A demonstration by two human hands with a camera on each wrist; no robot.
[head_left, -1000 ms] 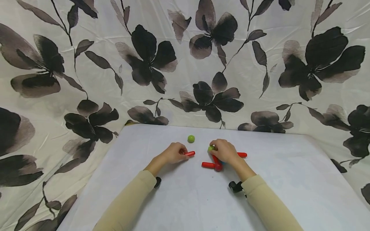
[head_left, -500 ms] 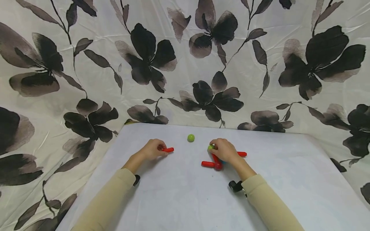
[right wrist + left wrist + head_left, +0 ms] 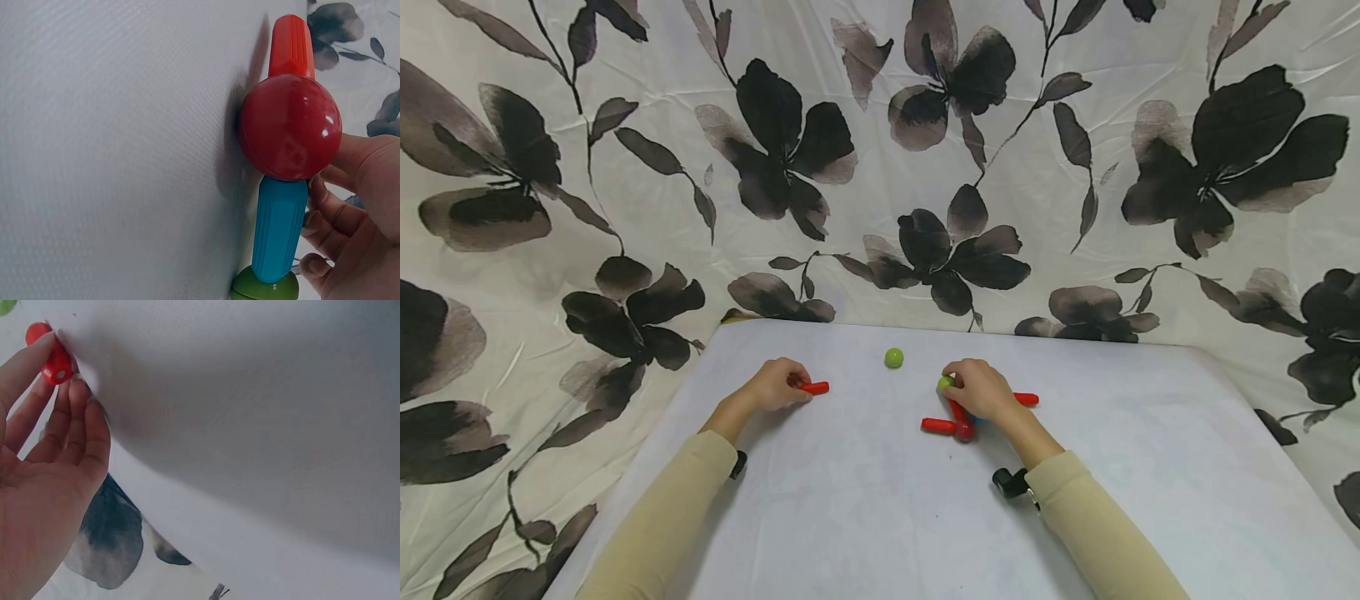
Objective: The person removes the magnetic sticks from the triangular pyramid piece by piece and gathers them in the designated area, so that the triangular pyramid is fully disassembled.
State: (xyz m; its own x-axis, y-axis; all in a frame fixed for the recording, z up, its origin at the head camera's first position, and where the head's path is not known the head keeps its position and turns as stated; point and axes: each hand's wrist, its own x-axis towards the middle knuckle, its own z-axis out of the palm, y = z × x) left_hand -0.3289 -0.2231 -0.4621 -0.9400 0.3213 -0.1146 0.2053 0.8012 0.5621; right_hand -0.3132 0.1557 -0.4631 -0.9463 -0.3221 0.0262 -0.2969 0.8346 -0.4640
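My left hand (image 3: pixel 778 385) is at the left of the table, pinching a short red toy building stick (image 3: pixel 815 388) between thumb and fingers. A pale round spot shows on the stick's near end (image 3: pixel 60 374). Over a joined figure of sticks and balls, my right hand (image 3: pixel 983 390) holds a green ball (image 3: pixel 945 384) with its fingertips. From the dark red ball (image 3: pixel 965 431), one red stick (image 3: pixel 938 426) points left and another (image 3: pixel 957 411) runs up to that green ball. A blue stick (image 3: pixel 279 228) links the red ball to another green ball (image 3: pixel 265 289), hidden under the hand in the head view.
A loose green ball (image 3: pixel 893 357) lies near the back of the white table (image 3: pixel 865 500), between the hands. Beyond my right hand another red stick (image 3: pixel 1026 399) sticks out. A floral cloth (image 3: pixel 850 208) hangs behind the table's far edge.
My left hand has moved left with the red stick, away from the figure, slowing in the latest half second. The right hand stays in place on the green ball.
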